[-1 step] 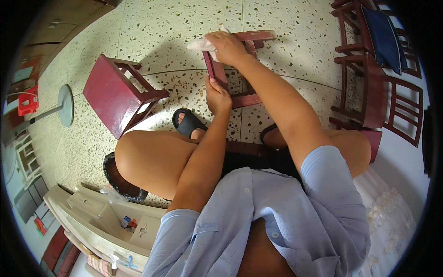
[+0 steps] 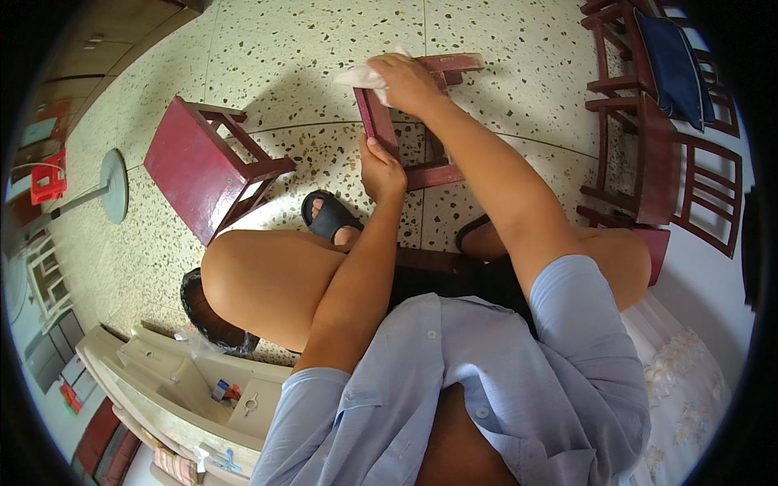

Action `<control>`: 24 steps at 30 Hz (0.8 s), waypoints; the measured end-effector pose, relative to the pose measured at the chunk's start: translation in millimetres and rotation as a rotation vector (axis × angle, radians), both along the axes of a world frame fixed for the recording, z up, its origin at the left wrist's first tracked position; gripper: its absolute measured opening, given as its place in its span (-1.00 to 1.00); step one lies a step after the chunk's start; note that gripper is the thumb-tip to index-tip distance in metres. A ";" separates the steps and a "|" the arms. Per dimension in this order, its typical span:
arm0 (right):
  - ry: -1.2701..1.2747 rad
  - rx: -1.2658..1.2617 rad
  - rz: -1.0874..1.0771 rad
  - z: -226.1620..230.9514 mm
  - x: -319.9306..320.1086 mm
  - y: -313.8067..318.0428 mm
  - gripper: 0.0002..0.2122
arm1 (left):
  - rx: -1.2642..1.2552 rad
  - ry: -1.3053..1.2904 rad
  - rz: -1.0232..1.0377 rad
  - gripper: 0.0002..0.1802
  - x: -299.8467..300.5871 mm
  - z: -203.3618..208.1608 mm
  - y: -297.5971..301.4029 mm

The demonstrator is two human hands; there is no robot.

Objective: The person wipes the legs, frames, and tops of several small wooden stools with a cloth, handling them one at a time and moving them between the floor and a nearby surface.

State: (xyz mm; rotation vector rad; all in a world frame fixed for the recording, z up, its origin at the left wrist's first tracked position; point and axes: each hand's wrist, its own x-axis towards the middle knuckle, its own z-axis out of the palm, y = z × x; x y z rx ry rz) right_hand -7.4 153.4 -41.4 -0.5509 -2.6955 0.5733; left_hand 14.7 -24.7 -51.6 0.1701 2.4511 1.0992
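Observation:
In front of me a small dark-red wooden stool (image 2: 429, 177) is tipped over, showing its frame and legs. My left hand (image 2: 381, 170) is closed round its near left edge. With my right hand (image 2: 403, 83) I press a white cloth (image 2: 363, 77) on the stool's far left corner. Part of the cloth is hidden under the fingers. Another dark-red stool (image 2: 194, 172) lies tilted on the floor to the left, its glossy seat facing left.
Dark-red wooden chairs (image 2: 705, 190) stand at the right, a dark blue cloth (image 2: 668, 73) over one. A round grey base with a pole (image 2: 115, 186) is at the left. An open cream drawer unit (image 2: 186, 381) and a black-lined bin (image 2: 212, 320) sit at lower left.
My right hand and the cloth have shifted slightly to the right along the stool's far end. My left hand keeps its hold on the edge.

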 end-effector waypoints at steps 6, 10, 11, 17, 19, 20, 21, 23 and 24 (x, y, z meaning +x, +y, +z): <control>-0.230 -0.193 -0.319 23.3 49.2 51.7 -0.62 | -0.040 0.048 0.020 -0.37 -2.5 8.6 -1.7; -0.299 -0.140 -0.324 24.5 79.5 111.5 -0.72 | -0.025 0.045 -0.022 -0.38 1.0 5.0 5.7; -0.241 -0.241 -0.311 24.9 71.2 106.5 -0.69 | -0.021 0.047 -0.021 -0.38 -0.3 5.4 6.3; -0.111 -0.050 -0.159 4.9 95.8 9.0 -0.42 | -0.046 0.033 -0.022 -0.38 -2.0 0.4 3.8; -0.170 -0.098 -0.132 15.7 119.2 -21.9 -0.42 | -0.030 0.037 -0.012 -0.38 -4.9 -1.6 0.0; -0.230 -0.056 -0.142 18.3 132.1 -39.3 -0.41 | -0.014 0.040 -0.001 -0.38 -5.5 -3.0 0.6; -0.239 -0.013 -0.153 17.7 143.6 -57.2 -0.43 | -0.006 0.042 -0.004 -0.38 -5.7 -6.8 1.7; -0.314 0.144 -0.142 34.6 153.4 -93.4 -0.55 | 0.064 -0.014 0.036 -0.37 -10.3 -15.0 -2.6; -0.362 0.119 -0.161 39.8 163.9 -108.3 -0.59 | 0.071 -0.166 0.049 -0.37 -7.8 -1.1 2.2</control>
